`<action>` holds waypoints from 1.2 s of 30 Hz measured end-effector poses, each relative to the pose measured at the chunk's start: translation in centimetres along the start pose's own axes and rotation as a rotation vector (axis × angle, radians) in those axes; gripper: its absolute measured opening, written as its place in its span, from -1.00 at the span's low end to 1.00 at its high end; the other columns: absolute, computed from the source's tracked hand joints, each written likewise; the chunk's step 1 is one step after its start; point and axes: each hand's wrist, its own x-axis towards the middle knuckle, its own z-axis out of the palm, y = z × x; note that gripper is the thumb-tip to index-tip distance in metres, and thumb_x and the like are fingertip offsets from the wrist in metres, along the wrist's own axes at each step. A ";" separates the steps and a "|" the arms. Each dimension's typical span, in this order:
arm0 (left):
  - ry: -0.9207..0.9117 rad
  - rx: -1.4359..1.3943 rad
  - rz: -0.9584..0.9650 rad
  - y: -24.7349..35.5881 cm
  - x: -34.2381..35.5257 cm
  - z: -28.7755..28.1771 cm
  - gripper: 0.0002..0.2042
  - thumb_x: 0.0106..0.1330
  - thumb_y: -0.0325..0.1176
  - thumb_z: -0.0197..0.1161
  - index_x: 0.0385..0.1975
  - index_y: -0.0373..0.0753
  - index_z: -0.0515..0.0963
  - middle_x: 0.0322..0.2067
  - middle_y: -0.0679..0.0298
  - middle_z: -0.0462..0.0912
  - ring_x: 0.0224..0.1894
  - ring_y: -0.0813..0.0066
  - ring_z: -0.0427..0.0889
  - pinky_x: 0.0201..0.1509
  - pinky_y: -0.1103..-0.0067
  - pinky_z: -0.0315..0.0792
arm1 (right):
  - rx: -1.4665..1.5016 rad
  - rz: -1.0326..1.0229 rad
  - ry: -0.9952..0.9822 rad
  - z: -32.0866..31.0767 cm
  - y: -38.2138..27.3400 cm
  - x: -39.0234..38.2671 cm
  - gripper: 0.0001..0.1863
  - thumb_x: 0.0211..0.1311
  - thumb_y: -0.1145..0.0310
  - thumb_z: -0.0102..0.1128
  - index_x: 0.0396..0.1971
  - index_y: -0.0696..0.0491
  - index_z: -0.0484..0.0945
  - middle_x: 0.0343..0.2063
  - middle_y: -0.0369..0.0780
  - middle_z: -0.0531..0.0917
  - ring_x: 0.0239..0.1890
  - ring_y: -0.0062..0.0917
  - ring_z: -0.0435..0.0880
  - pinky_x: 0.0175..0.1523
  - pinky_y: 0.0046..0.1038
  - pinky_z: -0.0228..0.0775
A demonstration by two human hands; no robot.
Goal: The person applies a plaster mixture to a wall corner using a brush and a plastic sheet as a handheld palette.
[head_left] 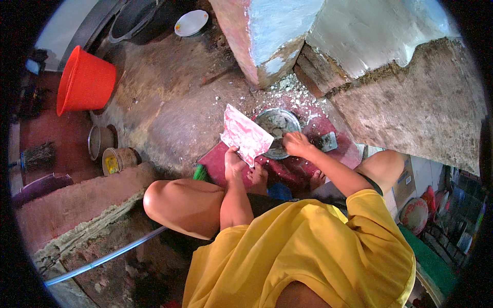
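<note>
A flat white sheet with pink smears is held at its lower left corner by my left hand, in front of my crouched body. My right hand is closed at a round metal basin of pale grey paste; I cannot make out what its fingers hold. A small pale, flat piece lies right of the basin. White flakes are scattered behind it on the red floor. My bare feet are on either side below the basin.
A chipped plastered wall corner and a rough ledge border the right. An orange bucket, dark tub, white plate and two containers stand left and behind. A low step and pale pipe lie left of me.
</note>
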 end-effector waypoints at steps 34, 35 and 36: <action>0.153 0.392 0.201 -1.0 -1.0 6.5 -0.92 -0.10 -0.30 0.00 -0.66 -0.13 0.34 -0.65 0.28 0.37 -0.56 0.29 0.39 -0.53 0.30 0.32 | 1.120 0.803 0.089 -19.4 6.4 5.7 -0.61 0.24 0.24 -0.04 0.00 0.12 0.33 -0.55 -0.37 0.39 -0.69 -0.78 0.25 -0.69 -0.74 0.13; 0.166 0.393 0.201 -0.8 -1.3 6.9 -0.92 -0.10 -0.31 0.00 -0.66 -0.13 0.33 -0.65 0.29 0.36 -0.57 0.30 0.38 -0.53 0.33 0.32 | 1.080 0.835 0.088 -19.6 6.8 6.3 -0.60 0.23 0.23 -0.03 0.00 0.13 0.33 -0.55 -0.36 0.39 -0.69 -0.78 0.25 -0.68 -0.73 0.12; 0.187 0.374 0.177 -0.6 0.0 6.0 -0.94 -0.08 -0.33 0.00 -0.67 -0.13 0.32 -0.67 0.32 0.33 -0.59 0.35 0.35 -0.55 0.39 0.29 | 1.040 0.865 0.087 -19.8 7.1 6.9 -0.59 0.22 0.22 -0.02 -0.01 0.15 0.33 -0.55 -0.36 0.39 -0.69 -0.78 0.25 -0.68 -0.72 0.11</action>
